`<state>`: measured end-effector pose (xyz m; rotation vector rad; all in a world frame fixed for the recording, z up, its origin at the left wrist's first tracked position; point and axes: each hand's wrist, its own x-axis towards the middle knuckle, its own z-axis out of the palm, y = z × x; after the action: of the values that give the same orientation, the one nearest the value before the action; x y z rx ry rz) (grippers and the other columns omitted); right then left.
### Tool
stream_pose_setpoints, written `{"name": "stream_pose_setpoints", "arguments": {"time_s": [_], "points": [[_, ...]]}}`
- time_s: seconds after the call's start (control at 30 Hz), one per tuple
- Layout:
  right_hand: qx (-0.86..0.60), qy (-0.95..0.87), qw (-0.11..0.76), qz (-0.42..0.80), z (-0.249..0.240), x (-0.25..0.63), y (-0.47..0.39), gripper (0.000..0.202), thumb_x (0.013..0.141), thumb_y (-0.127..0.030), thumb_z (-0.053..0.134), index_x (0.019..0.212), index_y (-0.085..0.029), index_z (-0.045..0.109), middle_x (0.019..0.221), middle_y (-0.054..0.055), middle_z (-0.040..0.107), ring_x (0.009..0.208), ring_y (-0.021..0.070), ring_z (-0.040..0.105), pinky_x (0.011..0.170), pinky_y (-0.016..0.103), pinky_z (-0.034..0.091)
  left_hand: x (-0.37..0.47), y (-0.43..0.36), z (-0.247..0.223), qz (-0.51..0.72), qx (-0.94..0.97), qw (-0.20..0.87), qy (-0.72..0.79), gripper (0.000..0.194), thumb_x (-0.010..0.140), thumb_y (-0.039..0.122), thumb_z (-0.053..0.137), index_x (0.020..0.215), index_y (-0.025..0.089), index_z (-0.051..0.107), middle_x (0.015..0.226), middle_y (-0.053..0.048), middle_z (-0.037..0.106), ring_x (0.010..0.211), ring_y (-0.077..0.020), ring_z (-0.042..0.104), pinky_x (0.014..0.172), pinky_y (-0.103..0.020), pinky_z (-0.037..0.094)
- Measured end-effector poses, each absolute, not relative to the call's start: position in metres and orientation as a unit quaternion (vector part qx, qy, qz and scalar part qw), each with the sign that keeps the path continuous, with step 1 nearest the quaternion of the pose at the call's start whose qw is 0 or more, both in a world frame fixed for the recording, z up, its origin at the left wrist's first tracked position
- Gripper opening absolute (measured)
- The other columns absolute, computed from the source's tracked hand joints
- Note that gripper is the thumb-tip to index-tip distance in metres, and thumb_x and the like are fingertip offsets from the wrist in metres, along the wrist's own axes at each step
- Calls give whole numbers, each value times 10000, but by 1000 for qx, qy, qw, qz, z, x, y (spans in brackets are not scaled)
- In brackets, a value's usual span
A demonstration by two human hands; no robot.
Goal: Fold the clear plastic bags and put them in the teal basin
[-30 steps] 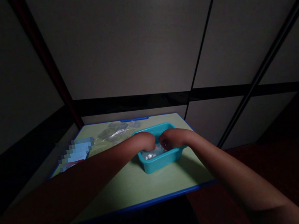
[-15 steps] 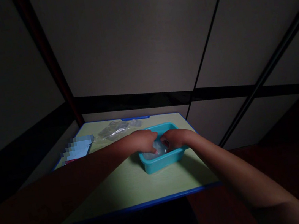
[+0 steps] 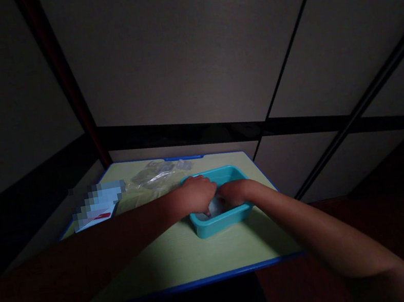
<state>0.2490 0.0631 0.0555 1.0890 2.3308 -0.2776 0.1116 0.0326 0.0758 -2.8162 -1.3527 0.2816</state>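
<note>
A turquoise rectangular plastic basin [image 3: 222, 223] stands on a small pale-green table [image 3: 190, 262] with blue edging. Both of my hands reach down into it. My left hand [image 3: 200, 195] comes over the left side, fingers curled and thumb pointing down. My right hand [image 3: 233, 193] dips in from the right, its fingers bent inward and mostly hidden. Between them lies a whitish, translucent material [image 3: 216, 206]; I cannot tell whether it is plastic, cloth or water. The hands nearly touch at the fingertips.
Crumpled clear plastic bags [image 3: 155, 175] lie behind the basin to the left. A light-blue flat item with a red mark [image 3: 104, 204], partly pixelated, is at the table's left edge. Pale cabinet panels [image 3: 172, 73] rise right behind the table.
My left hand has turned further over, with its knuckles up and its fingers closer to my right hand. My right hand sits a little lower in the basin. The view has shifted slightly.
</note>
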Motion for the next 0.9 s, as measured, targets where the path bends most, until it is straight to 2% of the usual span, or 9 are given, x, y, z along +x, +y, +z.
{"name": "stream_pose_setpoints", "arguments": {"time_s": [0.07, 0.17, 0.23, 0.33, 0.53, 0.6, 0.7, 0.8, 0.9], "points": [[418, 861, 266, -113, 50, 249, 65, 270, 768, -287, 630, 991, -145, 686, 1024, 103, 692, 860, 216, 641, 709, 256, 450, 112, 33, 75, 87, -904, -6, -419, 473, 624, 330, 755, 1042, 147, 634, 1067, -139, 644, 1006, -287, 568, 810, -319, 443], [404, 868, 260, -124, 44, 250, 68, 298, 775, -275, 626, 1047, -164, 672, 1103, 107, 666, 938, 233, 632, 772, 280, 459, 114, 33, 75, 123, -906, -52, -401, 275, 691, 317, 673, 910, 152, 689, 936, -122, 683, 846, -269, 623, 711, -310, 466], [389, 872, 268, -128, 42, 250, 69, 322, 798, -272, 599, 1093, -156, 653, 1142, 115, 647, 975, 239, 625, 797, 289, 458, 118, 32, 77, 156, -898, -70, -406, 219, 705, 282, 639, 864, 148, 707, 865, -125, 694, 754, -262, 632, 658, -312, 468], [385, 867, 288, -131, 41, 248, 68, 319, 823, -270, 570, 1102, -138, 649, 1143, 123, 646, 978, 236, 625, 804, 289, 456, 123, 29, 78, 186, -887, -57, -419, 245, 727, 247, 599, 910, 127, 710, 905, -168, 693, 774, -284, 633, 668, -332, 472], [379, 867, 298, -128, 46, 246, 63, 323, 843, -228, 547, 1132, -111, 629, 1159, 133, 634, 982, 226, 615, 795, 264, 437, 128, 26, 77, 179, -886, -37, -425, 304, 710, 196, 621, 995, 119, 691, 1091, -216, 633, 1029, -361, 558, 777, -378, 466], [374, 867, 303, -127, 53, 249, 64, 301, 838, -259, 558, 1084, -112, 651, 1107, 126, 658, 929, 222, 626, 752, 257, 439, 129, 26, 76, 190, -882, -50, -428, 301, 724, 197, 606, 1004, 120, 686, 1097, -212, 633, 1014, -358, 568, 767, -376, 469], [363, 880, 280, -124, 71, 257, 67, 306, 824, -313, 577, 1050, -119, 645, 1043, 117, 673, 873, 216, 623, 689, 251, 426, 127, 29, 77, 182, -884, -58, -427, 312, 747, 283, 590, 1011, 140, 675, 1066, -186, 650, 967, -331, 591, 751, -352, 471], [384, 888, 225, -118, 89, 266, 70, 266, 818, -251, 568, 1056, -144, 618, 1025, 93, 667, 866, 203, 607, 650, 236, 400, 123, 33, 80, 149, -898, -52, -411, 356, 761, 369, 572, 1037, 157, 647, 1048, -150, 657, 945, -292, 601, 752, -321, 469], [401, 887, 188, -129, 101, 273, 67, 248, 809, -200, 554, 1046, -159, 614, 965, 71, 672, 820, 185, 606, 627, 228, 389, 116, 36, 81, 124, -900, -62, -413, 373, 804, 378, 523, 1089, 153, 610, 1069, -137, 645, 921, -269, 613, 751, -318, 474]]}}
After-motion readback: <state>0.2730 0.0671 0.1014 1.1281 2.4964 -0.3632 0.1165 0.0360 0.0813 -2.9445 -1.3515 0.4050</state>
